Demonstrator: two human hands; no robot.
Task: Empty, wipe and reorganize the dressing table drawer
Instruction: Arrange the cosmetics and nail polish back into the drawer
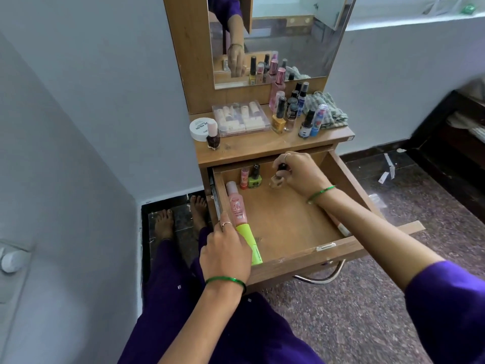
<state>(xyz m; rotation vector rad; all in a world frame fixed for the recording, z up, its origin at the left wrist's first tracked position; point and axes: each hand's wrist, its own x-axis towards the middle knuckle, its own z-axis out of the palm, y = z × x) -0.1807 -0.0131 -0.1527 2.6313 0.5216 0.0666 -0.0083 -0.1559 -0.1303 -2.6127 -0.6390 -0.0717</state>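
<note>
The wooden drawer (286,254) of the dressing table stands pulled out. My right hand (301,174) reaches into its back part and pinches the dark cap of a clear nail polish bottle (277,181), held just above the drawer floor. Left of it, a green nail polish bottle (254,177) and a small pink bottle (244,178) stand at the back wall. A pink tube (237,207) and a yellow-green tube (250,244) lie along the left side. My left hand (227,249) rests on the drawer's front left corner, touching the yellow-green tube.
On the tabletop (249,148) stand several small bottles, a clear plastic box (241,118), a white round jar (199,128), a dark nail polish (213,137) and a checked cloth (326,107). A mirror (275,40) rises behind. A wall is close on the left; dark furniture stands at right.
</note>
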